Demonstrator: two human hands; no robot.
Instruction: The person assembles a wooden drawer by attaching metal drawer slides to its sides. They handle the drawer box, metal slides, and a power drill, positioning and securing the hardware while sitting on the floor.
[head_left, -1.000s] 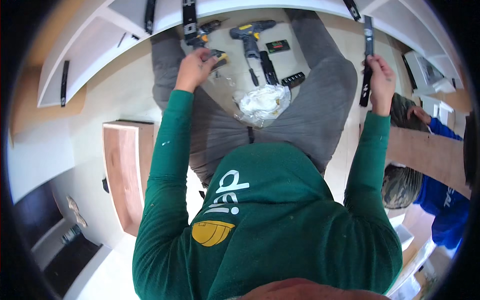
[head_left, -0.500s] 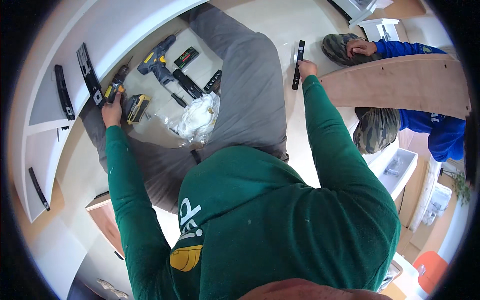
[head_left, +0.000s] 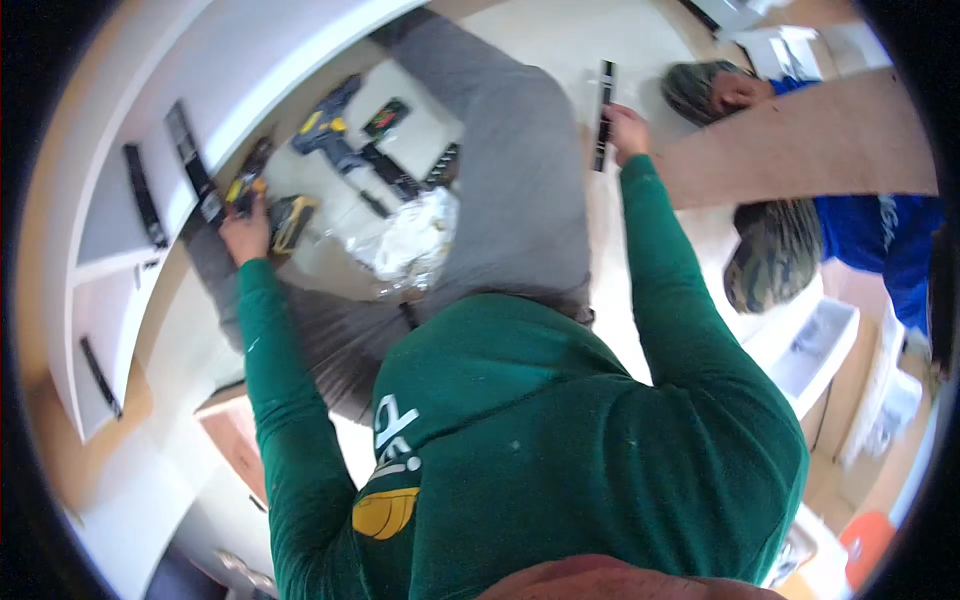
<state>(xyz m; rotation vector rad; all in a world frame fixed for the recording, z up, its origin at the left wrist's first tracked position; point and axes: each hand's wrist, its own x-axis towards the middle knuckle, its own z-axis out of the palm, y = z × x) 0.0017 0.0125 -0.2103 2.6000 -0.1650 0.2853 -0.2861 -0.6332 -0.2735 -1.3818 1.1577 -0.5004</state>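
My left hand is closed around the grip of a yellow-and-black cordless drill, partly blurred. It is beside a black drawer slide that lies against the inside of a white cabinet panel. My right hand grips another black drawer slide, held out at arm's length near the co-worker's knee. Between my legs lie a grey-and-yellow drill, a yellow-and-black battery pack and a dark-handled screwdriver.
The white cabinet curves along the left, with more slides on it. White plastic wrapping and a small dark box are on the floor. At right, a person in blue sleeves sits behind a wooden panel, near a white drawer.
The whole view has shifted to the right and blurred. The co-worker's wooden panel has tilted up at its far end. My hands keep their holds.
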